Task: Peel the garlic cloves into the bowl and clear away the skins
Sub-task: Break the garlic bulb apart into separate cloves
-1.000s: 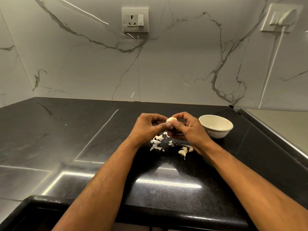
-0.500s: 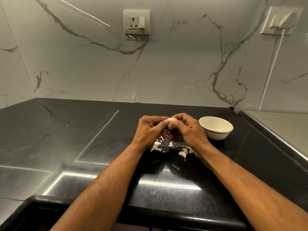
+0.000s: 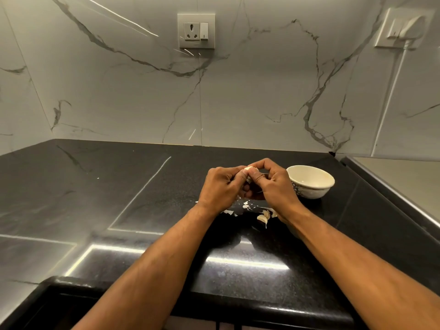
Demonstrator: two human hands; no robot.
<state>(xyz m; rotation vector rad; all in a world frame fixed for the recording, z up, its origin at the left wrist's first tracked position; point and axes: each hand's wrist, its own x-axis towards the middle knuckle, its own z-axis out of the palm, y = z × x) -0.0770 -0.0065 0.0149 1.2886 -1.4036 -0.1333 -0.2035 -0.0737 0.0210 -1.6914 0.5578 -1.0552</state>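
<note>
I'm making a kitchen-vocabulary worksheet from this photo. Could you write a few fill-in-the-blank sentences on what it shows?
1. Both hands, the left hand and the right hand, pinch one garlic ____ between them.
2. The white bowl stands on the person's ____ side.
3. Torn skins lie on the ____ countertop below the hands.
4. The socket is mounted on the marble ____.

Missing words: clove; right; black; wall
</note>
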